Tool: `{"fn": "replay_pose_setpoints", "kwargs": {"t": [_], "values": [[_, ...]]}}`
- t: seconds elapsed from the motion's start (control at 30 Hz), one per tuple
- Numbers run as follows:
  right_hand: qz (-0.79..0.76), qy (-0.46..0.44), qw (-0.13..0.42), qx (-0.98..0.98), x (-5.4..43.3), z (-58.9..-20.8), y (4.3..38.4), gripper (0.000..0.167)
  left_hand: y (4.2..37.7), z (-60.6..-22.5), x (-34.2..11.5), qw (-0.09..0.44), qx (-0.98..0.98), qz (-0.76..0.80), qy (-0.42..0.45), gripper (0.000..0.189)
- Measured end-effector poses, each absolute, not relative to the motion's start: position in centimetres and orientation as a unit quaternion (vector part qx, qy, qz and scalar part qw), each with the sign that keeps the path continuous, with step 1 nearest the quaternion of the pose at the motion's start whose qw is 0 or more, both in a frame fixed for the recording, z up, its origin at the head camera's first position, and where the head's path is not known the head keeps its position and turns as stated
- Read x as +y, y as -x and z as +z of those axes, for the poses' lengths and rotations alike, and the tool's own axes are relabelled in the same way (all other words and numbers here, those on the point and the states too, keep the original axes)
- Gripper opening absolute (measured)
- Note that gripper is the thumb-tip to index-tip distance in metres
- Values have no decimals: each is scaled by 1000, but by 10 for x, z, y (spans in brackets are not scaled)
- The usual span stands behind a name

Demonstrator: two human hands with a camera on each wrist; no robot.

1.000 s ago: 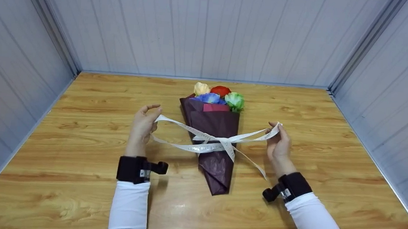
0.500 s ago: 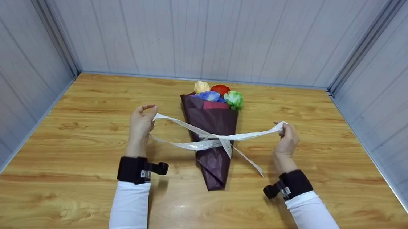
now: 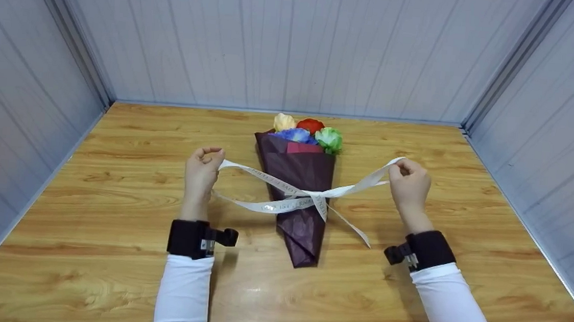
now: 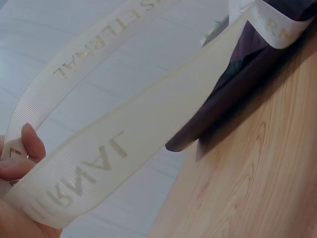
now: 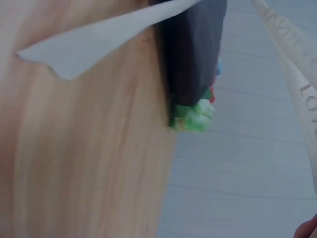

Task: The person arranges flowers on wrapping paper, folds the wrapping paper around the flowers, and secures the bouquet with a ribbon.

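Observation:
A bouquet wrapped in dark purple paper [image 3: 301, 170] lies on the table with its flowers [image 3: 329, 140] facing the far wall. White lettered ribbon [image 3: 265, 176] is knotted around its middle, with a loop drawn out to each side. At the left, my left hand [image 3: 201, 174] pinches one loop; the left wrist view shows that ribbon [image 4: 99, 173] passing through the fingers. My right hand [image 3: 412, 189] pinches the other loop near its end, fingers curled in. One loose ribbon tail [image 3: 355, 233] points toward the lower right; the right wrist view shows its cut end [image 5: 64, 57].
The wooden table [image 3: 109, 208] meets a pale panelled wall [image 3: 296, 44] behind the bouquet. Side walls [image 3: 551, 125] stand at left and right. Each wrist wears a black strap [image 3: 431, 250] with a small camera.
My right hand has moved right and slightly up, turning over as it grips the ribbon. The bouquet has shifted slightly up and left. My left hand has barely moved.

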State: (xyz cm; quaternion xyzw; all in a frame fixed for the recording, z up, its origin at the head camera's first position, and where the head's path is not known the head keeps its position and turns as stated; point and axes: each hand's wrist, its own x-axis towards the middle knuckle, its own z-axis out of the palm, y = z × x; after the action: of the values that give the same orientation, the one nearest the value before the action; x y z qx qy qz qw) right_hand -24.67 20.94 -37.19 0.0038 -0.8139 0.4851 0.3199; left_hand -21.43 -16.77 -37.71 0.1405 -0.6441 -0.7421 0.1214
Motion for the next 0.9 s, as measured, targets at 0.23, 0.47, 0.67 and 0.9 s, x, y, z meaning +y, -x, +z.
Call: {"fn": "replay_pose_setpoints", "kwargs": {"t": [0.23, 0.47, 0.67, 0.9], "values": [[531, 53, 311, -787, 212, -366, 250, 9, 215, -379, -166, 125, -656, -730, -146, 21], [466, -36, 293, -834, 204, -360, 244, 18, 215, -378, -164, 122, -686, -705, -137, 22], [562, -25, 326, -759, 195, -352, 240, 10, 215, -380, -164, 132, -701, -687, -139, 21], [631, 25, 212, -746, 200, -349, 241, 17, 215, -382, -164, 132, -710, -676, -144, 21]]}}
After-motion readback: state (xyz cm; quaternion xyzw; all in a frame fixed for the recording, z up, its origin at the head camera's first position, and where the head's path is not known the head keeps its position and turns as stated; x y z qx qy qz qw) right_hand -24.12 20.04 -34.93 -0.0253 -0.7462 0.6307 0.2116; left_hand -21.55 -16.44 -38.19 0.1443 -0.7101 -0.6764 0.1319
